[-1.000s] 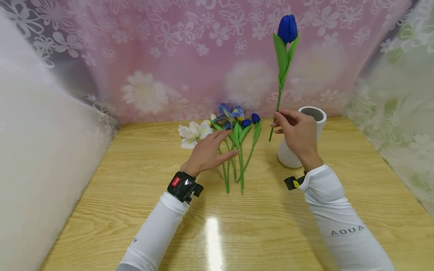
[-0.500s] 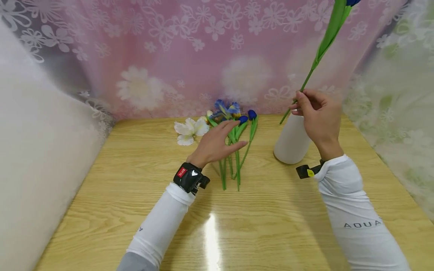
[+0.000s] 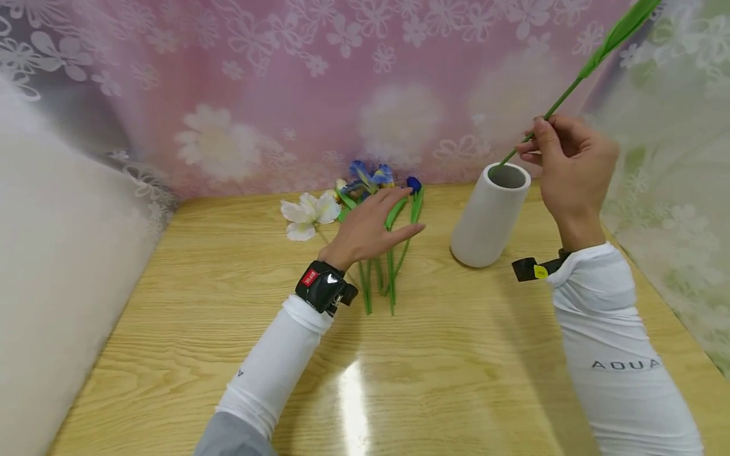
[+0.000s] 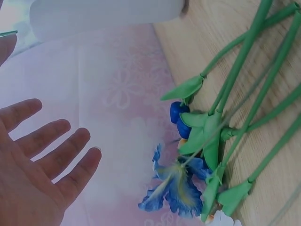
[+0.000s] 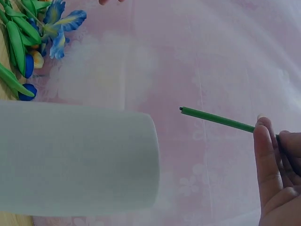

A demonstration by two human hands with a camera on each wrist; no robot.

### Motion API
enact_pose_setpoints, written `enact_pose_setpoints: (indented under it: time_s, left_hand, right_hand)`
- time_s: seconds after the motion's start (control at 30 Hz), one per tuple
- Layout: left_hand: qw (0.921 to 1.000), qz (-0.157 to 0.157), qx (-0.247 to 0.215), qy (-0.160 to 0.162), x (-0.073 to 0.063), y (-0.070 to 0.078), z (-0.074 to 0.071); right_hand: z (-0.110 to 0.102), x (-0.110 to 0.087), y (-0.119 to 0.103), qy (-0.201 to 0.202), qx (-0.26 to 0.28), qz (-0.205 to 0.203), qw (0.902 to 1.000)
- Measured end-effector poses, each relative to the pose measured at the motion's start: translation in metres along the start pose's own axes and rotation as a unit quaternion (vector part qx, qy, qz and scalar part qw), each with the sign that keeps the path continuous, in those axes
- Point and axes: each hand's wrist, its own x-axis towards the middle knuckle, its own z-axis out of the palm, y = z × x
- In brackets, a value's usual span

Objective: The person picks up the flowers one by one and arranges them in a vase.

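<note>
My right hand [image 3: 578, 174] pinches the green stem of a tulip [image 3: 564, 96] between thumb and fingers. Its bloom lies beyond the top edge of the head view, and the leaves slant up to the right. In the right wrist view the bare lower end of the stem [image 5: 211, 117] points at the mouth of a white vase [image 5: 84, 160], still apart from the rim. The vase stands upright on the table. My left hand [image 3: 371, 228], fingers spread and holding nothing, hovers over a bunch of artificial flowers, hiding part of it.
On the wooden table [image 3: 228, 354] lie a white flower [image 3: 308, 215], a blue iris [image 4: 176, 188] and blue tulips [image 3: 414, 184], stems toward me. A pink floral curtain [image 3: 285, 95] hangs behind the table, with pale cloth at both sides.
My right hand has carried the tulip rightward and up, tilting it until its lower end is over the vase mouth. The left hand stays over the flowers, and the head view has shifted slightly.
</note>
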Motion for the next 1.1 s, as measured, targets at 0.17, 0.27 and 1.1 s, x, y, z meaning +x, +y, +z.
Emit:
enact_pose_setpoints:
  time_s: [0.17,0.27,1.1]
  left_hand:
    - [1.0,0.006,-0.006,-0.002,0.005,0.003,0.005]
    - [0.9999,0.01,-0.007,-0.004,0.008,0.006,0.008]
    - [0.9995,-0.014,-0.017,-0.023,-0.001,-0.006,0.032]
  right_hand:
    - [-0.006,0.002,0.0,0.022,0.041,-0.001,0.9989]
    - [-0.012,0.005,0.003,0.03,0.032,-0.005,0.999]
    - [-0.032,-0.01,0.04,0.002,-0.253,0.06,0.9656]
